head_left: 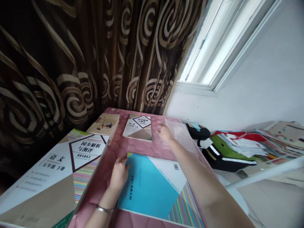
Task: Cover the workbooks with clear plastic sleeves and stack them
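A workbook [149, 186] with a blue, white and striped back cover lies in front of me on the pink quilted surface. At its upper left edge, my left hand [119, 173], with a silver bangle on the wrist, has its fingers curled and closed on the book's edge. Farther off, my right hand [165, 132] is closed, its fingertips pinching the edge of a clear plastic sheet [181, 131]; slight blur softens the fingers. My right forearm passes over the workbook's right side. A smaller-looking workbook [139, 127] with a diamond title frame lies left of that hand.
On the left are a large workbook [54, 174] and a tan illustrated book [104, 123] behind it. Patterned curtains [118, 53] hang at the back. To the right are a green and black bag [223, 150], papers [249, 144] and a white rail [266, 172].
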The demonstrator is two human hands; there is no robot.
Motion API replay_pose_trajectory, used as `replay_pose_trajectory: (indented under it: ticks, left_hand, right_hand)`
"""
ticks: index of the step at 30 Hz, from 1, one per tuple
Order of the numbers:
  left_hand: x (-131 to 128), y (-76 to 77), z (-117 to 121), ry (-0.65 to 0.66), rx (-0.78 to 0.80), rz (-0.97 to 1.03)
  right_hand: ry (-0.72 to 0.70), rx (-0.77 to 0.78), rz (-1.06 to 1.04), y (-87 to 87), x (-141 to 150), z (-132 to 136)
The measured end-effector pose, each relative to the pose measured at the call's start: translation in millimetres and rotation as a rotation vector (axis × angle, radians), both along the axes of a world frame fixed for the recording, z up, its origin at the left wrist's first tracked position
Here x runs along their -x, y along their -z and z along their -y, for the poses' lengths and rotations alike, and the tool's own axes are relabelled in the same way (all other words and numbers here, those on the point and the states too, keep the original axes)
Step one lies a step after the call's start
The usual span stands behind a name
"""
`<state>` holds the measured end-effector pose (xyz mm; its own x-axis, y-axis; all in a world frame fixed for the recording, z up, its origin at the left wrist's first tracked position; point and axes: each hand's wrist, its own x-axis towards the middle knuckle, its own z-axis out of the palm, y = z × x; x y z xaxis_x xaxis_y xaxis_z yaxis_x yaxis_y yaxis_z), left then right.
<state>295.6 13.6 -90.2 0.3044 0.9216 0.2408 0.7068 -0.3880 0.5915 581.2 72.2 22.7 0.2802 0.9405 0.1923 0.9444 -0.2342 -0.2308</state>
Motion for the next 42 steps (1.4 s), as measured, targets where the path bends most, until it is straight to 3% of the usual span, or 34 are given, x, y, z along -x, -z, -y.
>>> replay_pose_trajectory:
  ticks: [4, 9, 13, 17, 26, 37, 40, 42]
  left_hand:
    - [0.6, -1.0, -2.1, 0.002, -0.005, 0.016]
    - [1.0, -4.4, -3.4, -0.004, -0.016, 0.013]
    - [2.1, -8.3, -2.6, 0.002, -0.008, 0.008]
    - [2.6, -10.6, -1.4, 0.008, -0.018, 0.006]
    - [3.5, -9.2, -2.7, 0.018, 0.008, 0.035]
    - [4.8, -9.1, -4.9, 0.013, 0.026, 0.127]
    - [8.4, -14.9, -6.4, 0.019, 0.035, 0.234]
    - [11.9, -22.7, -5.5, 0.045, 0.094, 0.375]
  right_hand:
    - [-0.131, -0.011, -0.123, 9.1, 11.1, 38.0]
    - [-0.398, 0.017, -0.375, 26.9, 45.2, 125.5]
    - [-0.500, 0.209, -0.329, 41.2, 77.7, 193.6]
    - [-0.535, 0.345, -0.263, 53.1, 97.8, 228.5]
    - [-0.546, 0.321, -0.235, 68.3, 94.7, 229.3]
    - [-0.520, 0.420, -0.438, 39.3, 93.5, 223.2]
    - [-0.527, 0.377, -0.488, 34.0, 87.4, 216.8]
    - [-0.455, 0.346, -0.467, 26.3, 81.7, 210.3]
